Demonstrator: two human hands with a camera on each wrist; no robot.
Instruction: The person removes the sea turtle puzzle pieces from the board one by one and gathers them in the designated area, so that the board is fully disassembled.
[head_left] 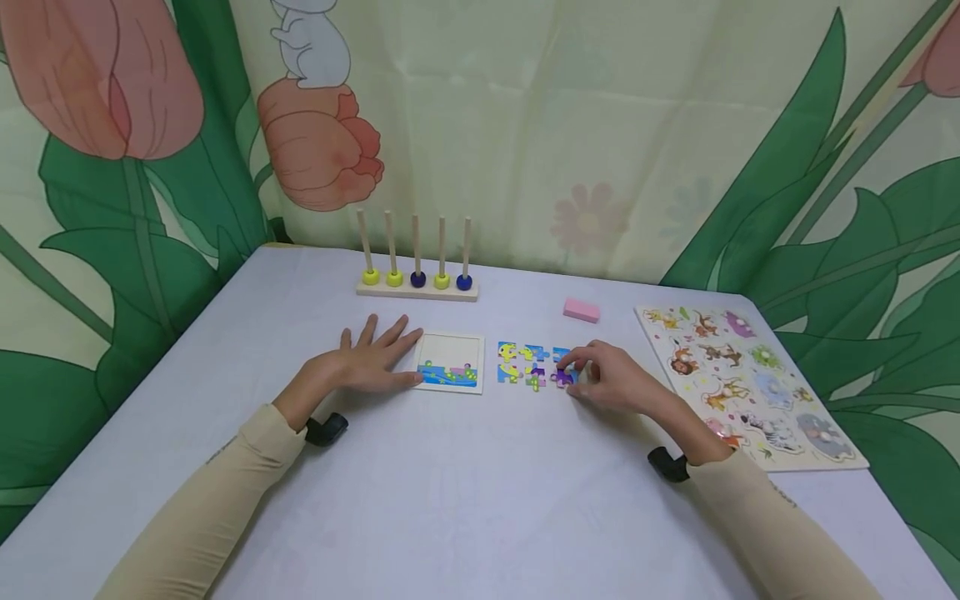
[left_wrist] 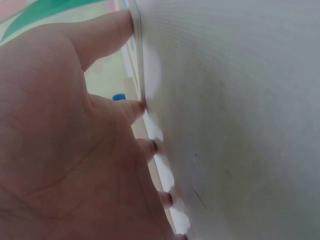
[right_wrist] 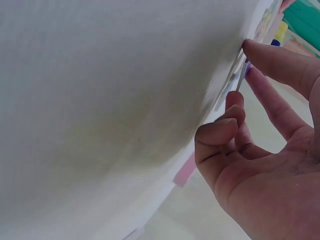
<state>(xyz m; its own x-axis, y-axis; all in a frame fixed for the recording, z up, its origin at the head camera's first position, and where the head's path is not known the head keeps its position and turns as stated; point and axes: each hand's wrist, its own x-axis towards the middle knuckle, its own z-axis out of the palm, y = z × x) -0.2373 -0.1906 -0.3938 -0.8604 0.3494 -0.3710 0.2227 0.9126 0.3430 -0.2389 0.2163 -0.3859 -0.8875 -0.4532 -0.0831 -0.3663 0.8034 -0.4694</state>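
My left hand (head_left: 375, 362) is spread flat beside a small white puzzle tray (head_left: 450, 347), its thumb and index fingertip at the tray's left edge. Blue and green joined puzzle pieces (head_left: 447, 377) fill the bottom of the tray. To the right of it, loose jigsaw pieces (head_left: 507, 352) in yellow, blue and purple lie in rows. My right hand (head_left: 611, 379) pinches a purple puzzle piece (head_left: 562, 378) at the right end of the lower row. From the right wrist, that thin piece (right_wrist: 242, 78) shows edge-on and tilted between the fingertips.
A wooden peg stand (head_left: 417, 292) with yellow and dark blue beads on its rods stands at the back. A pink block (head_left: 581, 310) lies behind the right hand. An animal peg puzzle board (head_left: 697, 383) lies at the right, partly under the right forearm in the head view.
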